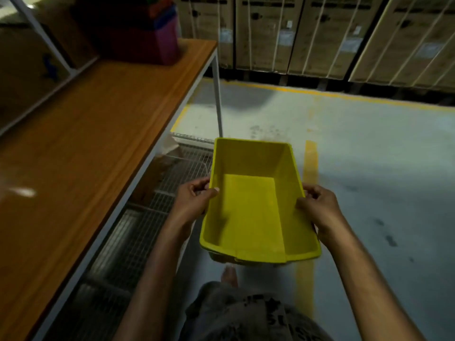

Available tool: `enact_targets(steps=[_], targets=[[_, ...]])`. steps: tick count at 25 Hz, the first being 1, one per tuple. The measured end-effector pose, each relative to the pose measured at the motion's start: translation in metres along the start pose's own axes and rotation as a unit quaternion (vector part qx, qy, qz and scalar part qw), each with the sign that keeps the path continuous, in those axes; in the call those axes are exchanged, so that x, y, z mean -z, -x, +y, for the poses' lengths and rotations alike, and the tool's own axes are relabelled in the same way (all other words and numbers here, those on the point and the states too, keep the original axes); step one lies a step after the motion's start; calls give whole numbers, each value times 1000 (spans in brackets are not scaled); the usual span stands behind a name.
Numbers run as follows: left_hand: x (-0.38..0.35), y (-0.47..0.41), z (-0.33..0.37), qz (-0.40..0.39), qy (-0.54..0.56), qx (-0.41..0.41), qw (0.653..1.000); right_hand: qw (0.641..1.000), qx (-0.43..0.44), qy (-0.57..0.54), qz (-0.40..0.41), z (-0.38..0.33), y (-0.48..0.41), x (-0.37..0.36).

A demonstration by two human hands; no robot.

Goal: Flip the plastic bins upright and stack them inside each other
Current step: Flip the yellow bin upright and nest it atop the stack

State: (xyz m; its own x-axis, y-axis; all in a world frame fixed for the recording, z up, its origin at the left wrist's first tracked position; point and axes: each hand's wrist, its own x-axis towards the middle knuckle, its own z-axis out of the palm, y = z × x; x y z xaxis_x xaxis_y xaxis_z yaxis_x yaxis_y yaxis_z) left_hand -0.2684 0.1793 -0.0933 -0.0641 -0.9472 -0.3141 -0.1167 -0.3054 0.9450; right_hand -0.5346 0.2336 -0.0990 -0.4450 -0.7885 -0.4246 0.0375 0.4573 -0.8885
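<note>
An empty yellow plastic bin [253,207] is held upright in the air in front of me, above the floor and to the right of the table. My left hand [194,200] grips its left rim, thumb over the edge. My right hand [317,205] grips its right rim the same way. At the far end of the wooden table [81,148] stands a stack of coloured bins [157,33], pink at the bottom with blue and orange ones nested above; its left part is in deep shadow.
The table has a white metal frame and leg [218,102]. A wire mesh shelf [147,207] lies under it. Strapped cardboard boxes [320,33] line the far wall behind a yellow floor line [344,96]. Grey floor spreads to the right.
</note>
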Motion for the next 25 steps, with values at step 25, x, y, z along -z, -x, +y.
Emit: enact_targets(steps=[25], targets=[[-133,-397,155,136,-1,-102,985,955,227,91,-166,-249,-433,-12]])
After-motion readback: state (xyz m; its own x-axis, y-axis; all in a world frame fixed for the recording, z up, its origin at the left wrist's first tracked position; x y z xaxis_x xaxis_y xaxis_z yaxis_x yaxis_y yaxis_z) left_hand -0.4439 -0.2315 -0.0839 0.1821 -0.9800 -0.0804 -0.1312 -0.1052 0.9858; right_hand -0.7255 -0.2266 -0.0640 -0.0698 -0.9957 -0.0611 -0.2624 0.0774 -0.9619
